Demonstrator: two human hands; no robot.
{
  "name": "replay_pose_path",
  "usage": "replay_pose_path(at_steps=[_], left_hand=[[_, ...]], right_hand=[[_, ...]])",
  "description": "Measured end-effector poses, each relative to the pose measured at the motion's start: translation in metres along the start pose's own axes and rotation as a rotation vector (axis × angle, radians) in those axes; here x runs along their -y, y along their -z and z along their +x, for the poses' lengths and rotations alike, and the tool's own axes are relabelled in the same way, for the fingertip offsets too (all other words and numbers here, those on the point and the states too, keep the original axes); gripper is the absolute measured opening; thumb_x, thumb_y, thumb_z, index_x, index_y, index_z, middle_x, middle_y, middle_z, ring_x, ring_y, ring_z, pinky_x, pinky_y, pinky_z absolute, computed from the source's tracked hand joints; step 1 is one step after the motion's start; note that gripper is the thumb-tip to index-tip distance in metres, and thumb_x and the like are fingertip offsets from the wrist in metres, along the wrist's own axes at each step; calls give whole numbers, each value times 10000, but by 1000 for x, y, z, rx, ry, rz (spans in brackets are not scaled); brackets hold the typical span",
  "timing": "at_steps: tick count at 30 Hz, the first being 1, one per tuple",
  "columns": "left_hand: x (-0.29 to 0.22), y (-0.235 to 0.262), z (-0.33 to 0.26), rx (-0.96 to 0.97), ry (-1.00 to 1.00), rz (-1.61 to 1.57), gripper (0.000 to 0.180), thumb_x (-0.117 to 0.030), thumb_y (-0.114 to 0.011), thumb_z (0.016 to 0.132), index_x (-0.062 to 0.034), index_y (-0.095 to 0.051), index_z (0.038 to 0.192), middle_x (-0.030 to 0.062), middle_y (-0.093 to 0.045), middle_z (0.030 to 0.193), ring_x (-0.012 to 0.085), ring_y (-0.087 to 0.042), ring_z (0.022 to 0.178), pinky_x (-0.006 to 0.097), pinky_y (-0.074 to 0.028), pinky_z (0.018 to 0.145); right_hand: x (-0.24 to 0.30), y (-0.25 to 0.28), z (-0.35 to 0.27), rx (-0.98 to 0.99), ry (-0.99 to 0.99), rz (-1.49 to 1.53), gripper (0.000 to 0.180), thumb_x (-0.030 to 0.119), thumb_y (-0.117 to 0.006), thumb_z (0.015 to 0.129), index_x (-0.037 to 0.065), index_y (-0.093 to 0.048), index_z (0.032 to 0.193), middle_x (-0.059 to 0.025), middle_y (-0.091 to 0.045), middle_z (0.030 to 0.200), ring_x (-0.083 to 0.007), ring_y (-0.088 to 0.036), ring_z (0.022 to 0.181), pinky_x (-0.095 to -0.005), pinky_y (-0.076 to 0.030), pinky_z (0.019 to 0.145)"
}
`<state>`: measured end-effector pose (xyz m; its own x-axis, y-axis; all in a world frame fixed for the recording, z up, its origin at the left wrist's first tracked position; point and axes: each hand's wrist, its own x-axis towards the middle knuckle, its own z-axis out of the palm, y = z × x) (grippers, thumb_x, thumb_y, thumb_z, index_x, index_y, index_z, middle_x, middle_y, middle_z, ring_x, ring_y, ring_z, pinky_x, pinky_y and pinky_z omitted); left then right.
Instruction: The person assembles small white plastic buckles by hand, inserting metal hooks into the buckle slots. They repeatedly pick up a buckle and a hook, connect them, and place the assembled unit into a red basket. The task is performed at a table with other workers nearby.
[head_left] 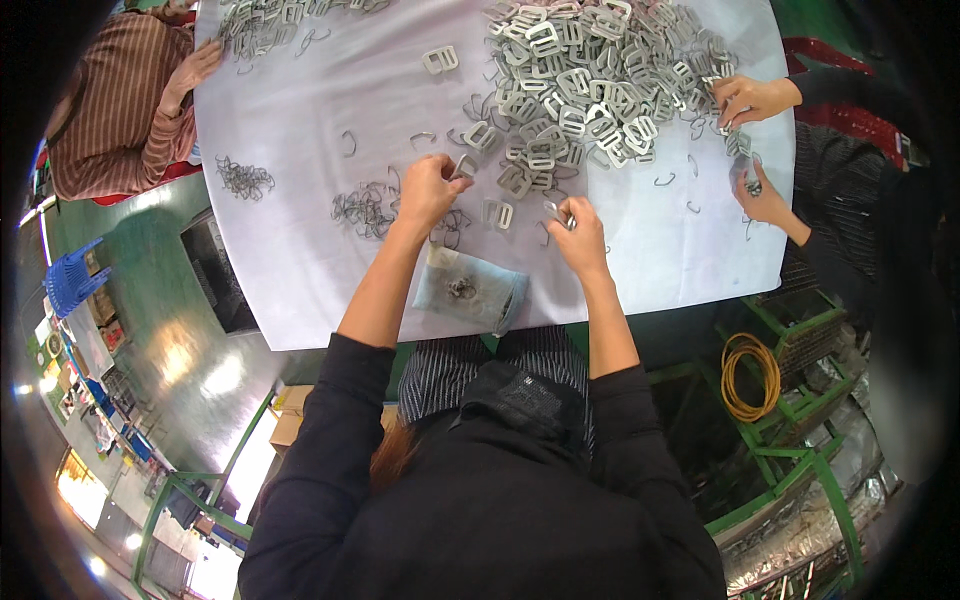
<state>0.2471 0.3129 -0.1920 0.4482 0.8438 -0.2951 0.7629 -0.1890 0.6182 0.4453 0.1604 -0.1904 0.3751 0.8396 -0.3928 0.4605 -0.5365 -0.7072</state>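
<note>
The left hand point(428, 190) is closed on a grey metal buckle point(465, 166) raised just above the white bench point(300, 150). The right hand point(578, 232) pinches a small wire clip point(556, 212). The buckle lies up-left of the clip, the two hands near each other but apart.

Both forearms, bare below pushed-up black sleeves, reach forward from the lower edge. The left hand point(430, 190) is curled, fingers pinched together near its upper right. The right hand point(578, 232) is likewise closed, fingertips gathered at its upper left, wrists well apart.
</note>
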Motion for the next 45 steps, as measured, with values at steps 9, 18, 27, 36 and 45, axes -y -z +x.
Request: replay_pose_path(at_steps=[9,18,27,36,45], left_hand=[[3,57,-3,285,398,-743,234,-242,-647,807,-44,-627,931,11,-563,713,75,-502,556,222,-430,453],[33,70,14,247,341,-1413,292,-330,-608,837,-62,-568,945,40,-569,786,105,-556,659,212,-443,494],[-5,38,26,191,71,-305,294,-147,-669,730,-90,-601,1010,91,-597,687,154,-555,568,298,-453,540],[26,36,26,115,-53,-144,265,-109,-650,744,-92,-583,999,116,-620,774,211,-618,637,321,-484,569],[-4,6,5,39,-103,203,256,-162,-644,743,-132,-550,980,93,-558,857,307,-604,727,404,-489,602]], right_hand=[[23,-29,-6,157,-120,182,265,114,-575,728,38,-525,976,-91,-550,894,-204,-563,751,-311,-450,695],[69,-76,-17,-161,-84,-309,362,264,-732,670,89,-511,898,-85,-541,902,-303,-576,808,-401,-469,667],[89,-78,3,99,247,-122,336,112,-693,679,90,-497,952,-90,-579,814,-308,-578,755,-400,-455,650],[84,-42,9,347,-174,183,232,93,-703,649,39,-605,853,-122,-619,835,-281,-589,781,-360,-453,674],[144,-20,153,152,319,-116,245,171,-698,687,37,-613,873,-110,-601,859,-279,-574,820,-346,-440,741]])
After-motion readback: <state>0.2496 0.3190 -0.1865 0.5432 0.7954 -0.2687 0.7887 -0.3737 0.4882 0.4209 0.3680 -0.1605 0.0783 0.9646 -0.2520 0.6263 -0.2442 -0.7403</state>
